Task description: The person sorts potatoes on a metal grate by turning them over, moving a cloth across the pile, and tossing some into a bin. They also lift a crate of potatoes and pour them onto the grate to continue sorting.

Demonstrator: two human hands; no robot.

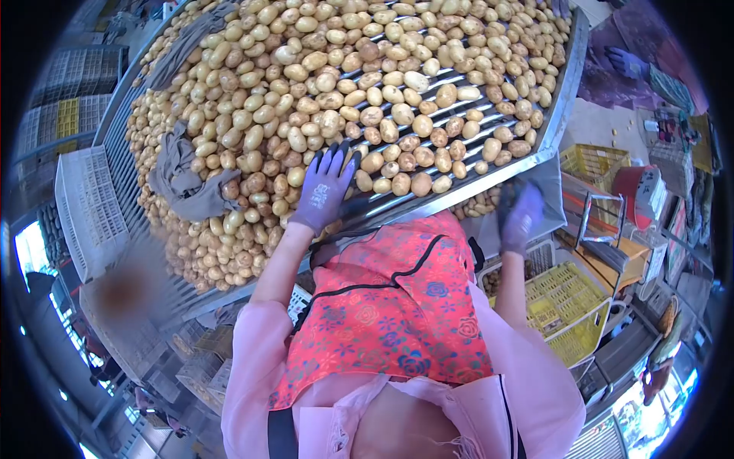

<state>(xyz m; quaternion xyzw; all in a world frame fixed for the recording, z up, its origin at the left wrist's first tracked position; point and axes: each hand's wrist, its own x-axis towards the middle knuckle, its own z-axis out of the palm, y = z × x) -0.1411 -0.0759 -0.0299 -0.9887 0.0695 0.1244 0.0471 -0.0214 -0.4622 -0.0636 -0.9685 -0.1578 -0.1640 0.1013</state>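
Observation:
A large heap of small yellow-brown potatoes [256, 115] covers a slatted metal sorting table [489, 138]. My left hand [323, 190], in a purple glove with dark fingertips, rests on the potatoes near the table's front edge, its fingers stretched out. Beyond the table's rim, my right hand [524, 213], also gloved, is over a metal chute [549, 200] and smeared by motion. Its fingers do not show clearly, nor whether it holds anything. More potatoes [475, 205] lie in the chute beside it.
Grey cloths [183, 180] lie on the heap. Yellow crates [562, 306] stand below right, near a metal frame [600, 218] and a red bucket [636, 195]. A white crate [92, 203] is at left. Another person's gloved hand [627, 63] shows at upper right.

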